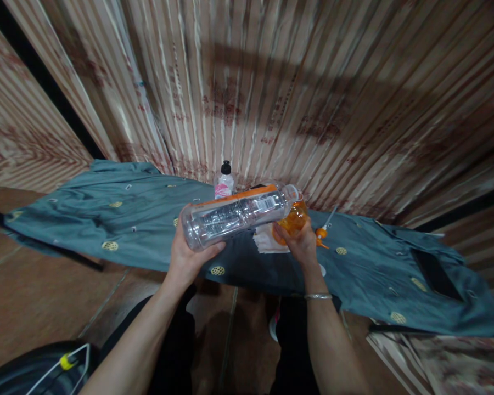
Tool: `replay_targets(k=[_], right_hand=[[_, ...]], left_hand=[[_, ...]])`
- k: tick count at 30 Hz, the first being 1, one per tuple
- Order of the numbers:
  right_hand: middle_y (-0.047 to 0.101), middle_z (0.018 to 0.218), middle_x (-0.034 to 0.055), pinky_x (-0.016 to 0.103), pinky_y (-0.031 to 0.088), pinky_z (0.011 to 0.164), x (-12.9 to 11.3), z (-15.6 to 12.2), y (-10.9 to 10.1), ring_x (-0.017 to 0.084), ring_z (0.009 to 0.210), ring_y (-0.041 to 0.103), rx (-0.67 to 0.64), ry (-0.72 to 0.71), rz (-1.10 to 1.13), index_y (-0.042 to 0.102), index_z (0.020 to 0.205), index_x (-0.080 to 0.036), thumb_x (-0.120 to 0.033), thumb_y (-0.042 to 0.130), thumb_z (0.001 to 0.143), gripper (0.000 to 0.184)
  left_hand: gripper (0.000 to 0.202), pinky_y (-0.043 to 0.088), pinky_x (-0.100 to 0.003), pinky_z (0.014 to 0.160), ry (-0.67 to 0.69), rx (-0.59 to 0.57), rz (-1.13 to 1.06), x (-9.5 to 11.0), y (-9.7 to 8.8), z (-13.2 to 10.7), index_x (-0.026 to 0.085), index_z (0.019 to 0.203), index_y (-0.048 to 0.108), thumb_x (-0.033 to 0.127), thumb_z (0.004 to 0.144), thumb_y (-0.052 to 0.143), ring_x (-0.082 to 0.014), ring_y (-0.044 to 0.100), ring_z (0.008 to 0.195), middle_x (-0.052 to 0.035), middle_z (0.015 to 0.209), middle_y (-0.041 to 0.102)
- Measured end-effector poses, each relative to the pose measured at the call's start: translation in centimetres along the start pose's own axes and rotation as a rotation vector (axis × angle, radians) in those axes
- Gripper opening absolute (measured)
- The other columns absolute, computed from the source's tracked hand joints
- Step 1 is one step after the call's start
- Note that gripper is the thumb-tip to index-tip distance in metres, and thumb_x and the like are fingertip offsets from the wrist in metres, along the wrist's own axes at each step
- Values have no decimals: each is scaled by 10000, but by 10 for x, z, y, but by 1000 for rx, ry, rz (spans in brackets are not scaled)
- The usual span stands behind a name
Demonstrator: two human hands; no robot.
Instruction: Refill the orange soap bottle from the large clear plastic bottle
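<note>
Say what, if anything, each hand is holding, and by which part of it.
The left hand holds the large clear bottle near its base; the right hand holds the orange bottle around its body.

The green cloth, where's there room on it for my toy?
On the cloth, the widest bare patch is from its left edge to the black-capped bottle. A smaller one lies between the orange spray top and the dark phone-like slab. The middle is crowded: big clear bottle, orange bottle, white paper, both hands.
</note>
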State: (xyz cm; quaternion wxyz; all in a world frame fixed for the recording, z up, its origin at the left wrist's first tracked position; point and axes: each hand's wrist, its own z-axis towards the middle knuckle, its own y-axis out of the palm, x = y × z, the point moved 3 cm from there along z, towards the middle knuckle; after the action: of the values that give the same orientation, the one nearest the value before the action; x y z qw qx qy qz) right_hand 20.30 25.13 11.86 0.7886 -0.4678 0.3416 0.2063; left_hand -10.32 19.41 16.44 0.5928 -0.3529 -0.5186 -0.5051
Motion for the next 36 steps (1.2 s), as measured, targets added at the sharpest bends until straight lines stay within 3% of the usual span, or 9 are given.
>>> replay_targets(k=[12, 36], right_hand=[[783, 1178, 209, 531, 628, 934, 4, 0, 2, 399, 1081, 773, 18, -25, -14, 541, 1285, -187, -746, 711, 763, 783], [788, 1207, 206, 513, 628, 965, 7, 1, 4, 388, 1111, 779, 16, -23, 8, 538, 1304, -193, -692, 740, 773, 756]], left_hand=[[1152, 531, -507, 1129, 10, -4, 9, 3, 0, 0, 202, 1455, 523, 501, 450, 999, -359, 688, 1260, -152, 1365, 688], [1232, 439, -560, 1213, -47, 39, 11, 2, 2, 0, 165, 1461, 480, 501, 388, 985, -397, 626, 1341, -200, 1455, 629]])
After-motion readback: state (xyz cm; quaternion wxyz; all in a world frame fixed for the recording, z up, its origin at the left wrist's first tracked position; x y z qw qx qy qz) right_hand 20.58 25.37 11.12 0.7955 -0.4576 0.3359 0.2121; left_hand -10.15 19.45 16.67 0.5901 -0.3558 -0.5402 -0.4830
